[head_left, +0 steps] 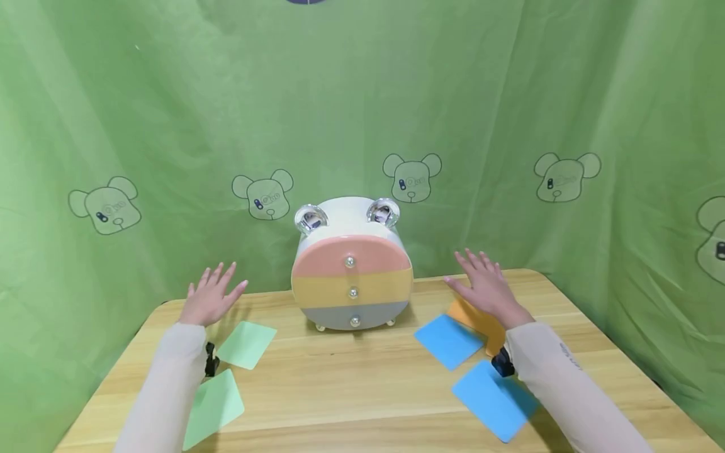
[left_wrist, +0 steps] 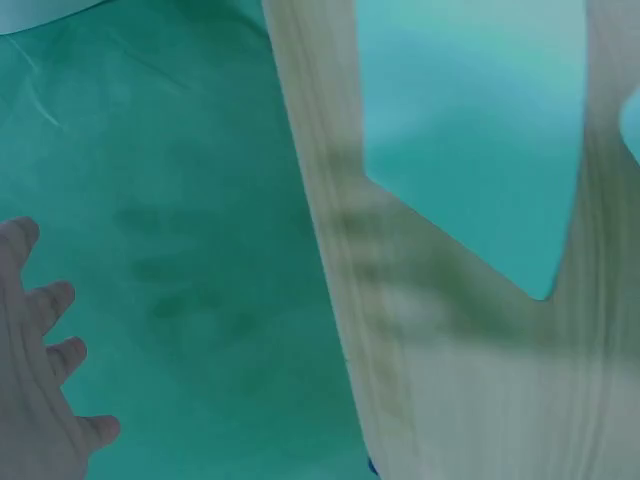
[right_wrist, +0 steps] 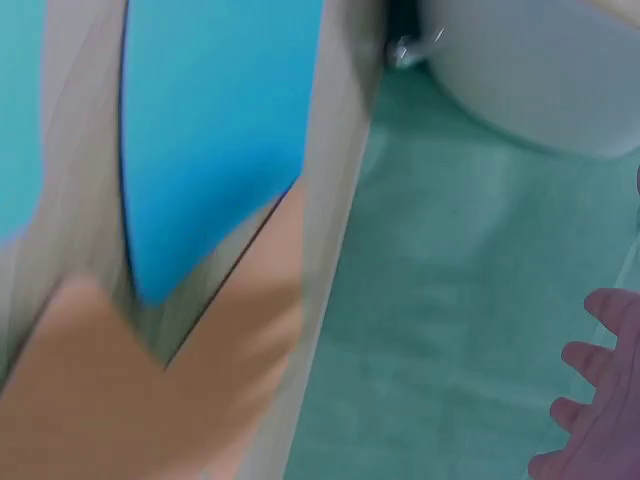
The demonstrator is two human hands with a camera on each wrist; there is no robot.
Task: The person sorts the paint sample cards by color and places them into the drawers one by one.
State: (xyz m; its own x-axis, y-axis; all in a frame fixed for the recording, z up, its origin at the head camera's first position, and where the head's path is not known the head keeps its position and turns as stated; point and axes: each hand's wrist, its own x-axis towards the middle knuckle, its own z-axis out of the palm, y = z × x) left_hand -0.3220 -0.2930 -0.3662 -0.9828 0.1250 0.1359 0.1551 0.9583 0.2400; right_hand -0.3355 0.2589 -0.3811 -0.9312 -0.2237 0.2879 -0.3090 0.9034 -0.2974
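Left of the box (head_left: 352,283), your left hand (head_left: 208,301) is hovering with fingers straight and spread, gripping nothing; right of the box, your right hand (head_left: 488,290) is doing likewise. Two green cards (head_left: 247,345) are lying on the table (head_left: 340,390) left of the box, two blue cards (head_left: 449,341) and some orange card (head_left: 472,316) right of it. Only the head view is showing you the box's pink, yellow and grey front, its three knobs (head_left: 354,293) and the shiny domes (head_left: 383,212) on top. Your right wrist view is adding a notch in the orange outline; whether one card or two is making it, you cannot tell. Your left wrist view is showing finger-like shadows falling on the curtain (head_left: 340,94) behind the box. Left of the box, your left sleeve (head_left: 164,390) is hiding part of the nearer green card; right of it, a black clip (head_left: 503,363) is overlapping the nearer blue card. Bears (head_left: 416,180) are decorating the curtain, carrying writing too faint to read; your right sleeve (head_left: 557,377) is bearing dark print, also unreadable.
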